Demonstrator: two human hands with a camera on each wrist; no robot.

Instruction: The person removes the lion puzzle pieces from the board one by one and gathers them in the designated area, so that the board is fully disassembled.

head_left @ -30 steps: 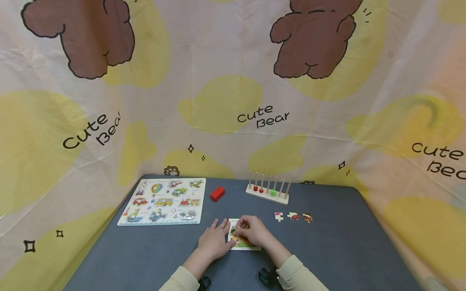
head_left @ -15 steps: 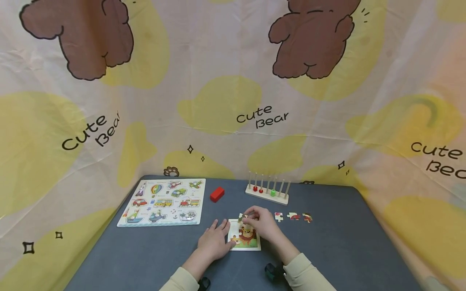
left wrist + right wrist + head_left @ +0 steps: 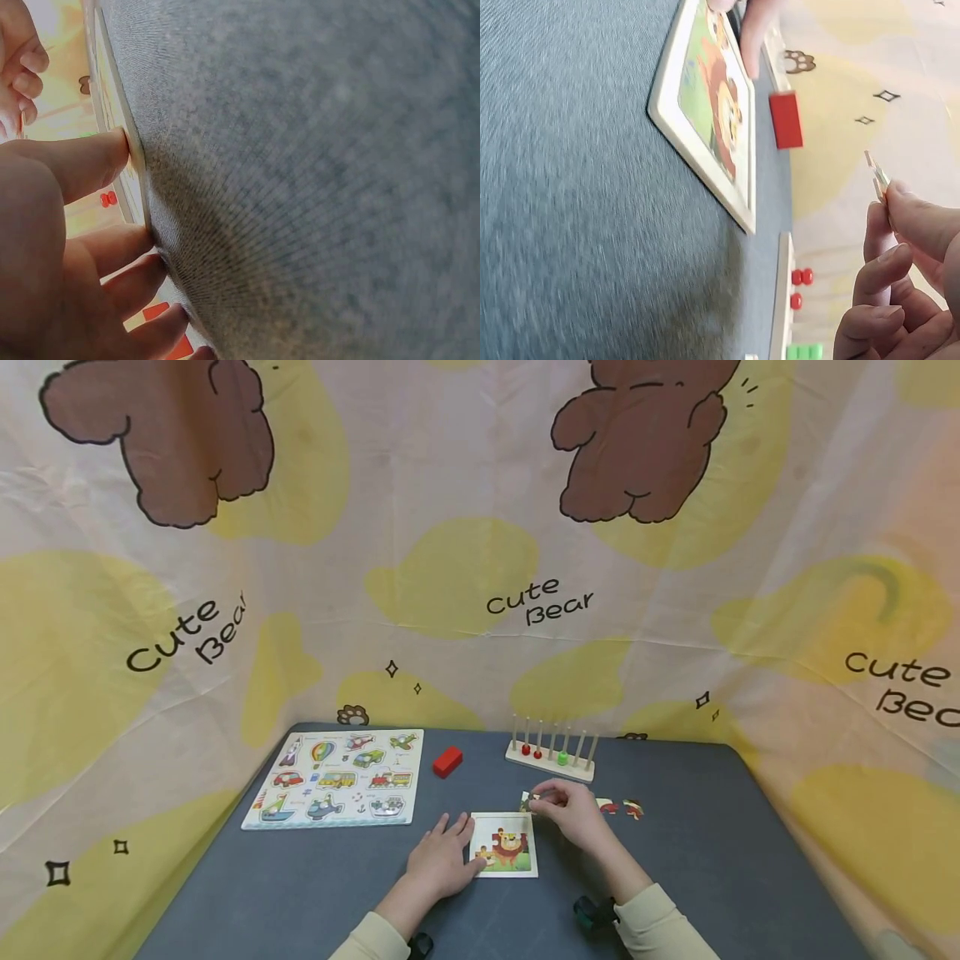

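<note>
The right hand (image 3: 564, 806) is pinching a small puzzle piece (image 3: 527, 801) between thumb and fingers (image 3: 885, 274), holding it just above the table (image 3: 712, 868), beyond the far right corner of the lion puzzle tray (image 3: 506, 845). The left hand (image 3: 440, 858) is lying flat, fingers straight, thumb pressing the tray's left edge. Two loose pieces (image 3: 621, 808) are lying just right of the right hand.

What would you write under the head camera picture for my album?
Right hand lifts a puzzle piece beside the lion puzzle while the left hand steadies its edge.
</note>
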